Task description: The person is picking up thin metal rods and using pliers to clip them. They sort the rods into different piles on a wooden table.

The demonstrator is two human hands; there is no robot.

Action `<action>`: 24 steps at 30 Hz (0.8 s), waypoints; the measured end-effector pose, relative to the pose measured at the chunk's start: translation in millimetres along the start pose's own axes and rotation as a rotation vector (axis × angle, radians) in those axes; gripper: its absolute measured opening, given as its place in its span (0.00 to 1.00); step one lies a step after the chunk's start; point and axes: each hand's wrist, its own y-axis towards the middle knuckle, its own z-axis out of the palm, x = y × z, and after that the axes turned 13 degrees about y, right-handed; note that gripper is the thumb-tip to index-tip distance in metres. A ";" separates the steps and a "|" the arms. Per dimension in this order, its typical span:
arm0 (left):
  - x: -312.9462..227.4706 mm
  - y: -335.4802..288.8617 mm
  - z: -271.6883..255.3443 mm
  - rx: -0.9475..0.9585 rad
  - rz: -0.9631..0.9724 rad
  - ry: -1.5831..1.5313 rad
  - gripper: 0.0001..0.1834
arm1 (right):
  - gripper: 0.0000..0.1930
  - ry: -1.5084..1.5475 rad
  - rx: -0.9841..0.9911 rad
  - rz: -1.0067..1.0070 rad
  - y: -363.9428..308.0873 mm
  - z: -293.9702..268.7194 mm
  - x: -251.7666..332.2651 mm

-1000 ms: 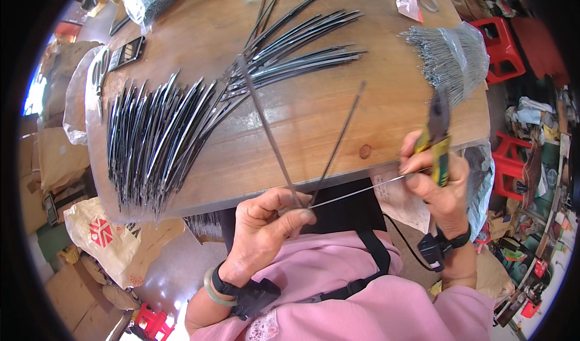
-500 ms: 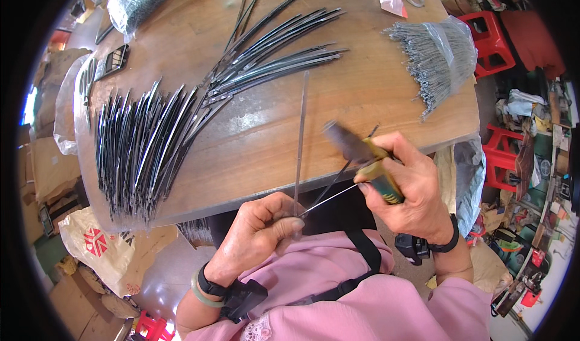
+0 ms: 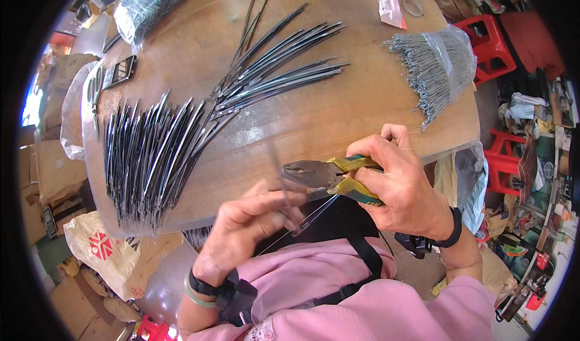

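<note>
My right hand (image 3: pixel 399 187) is wrapped round a pair of pliers (image 3: pixel 314 173) with yellow and green handles, held at the table's near edge. The jaws point left and look nearly closed, with nothing visible between them. Below the pliers, thin metal strips (image 3: pixel 315 216) run from my right hand down to the fingertips of my left hand. My left hand (image 3: pixel 244 226) pinches them near where they meet, its fingers partly smeared by motion. A blurred strip (image 3: pixel 273 150) rises above those fingers, and a thin wire trails down-left beneath them.
Dark thin strips (image 3: pixel 148 159) lie in a dense row at the table's left, with more fanned out behind (image 3: pixel 284 57). A bundle of grey wires (image 3: pixel 432 69) in clear plastic sits at the right. A bagged bundle (image 3: pixel 151 5), scissors (image 3: pixel 95 90) and red stools (image 3: pixel 486 48) stand around.
The pliers have turned from a blurred slant to nearly level, their jaws now further left and lower. My left fingers have loosened somewhat, and the upright strip has tilted left and blurred.
</note>
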 end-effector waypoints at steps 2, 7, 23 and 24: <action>-6.4 1.8 -3.7 0.020 -0.111 -0.140 0.13 | 0.10 -0.013 -0.020 -0.020 1.2 1.6 3.9; -20.4 14.7 0.7 0.250 -0.342 -0.139 0.08 | 0.07 -0.023 -0.004 -0.055 8.4 13.1 14.3; -0.9 -4.6 22.2 -0.157 -0.234 -0.500 0.05 | 0.19 0.337 -0.012 0.296 -36.4 16.0 17.2; -2.0 -5.4 23.2 -0.170 -0.193 -0.466 0.05 | 0.19 0.363 0.002 0.297 -36.8 16.3 18.3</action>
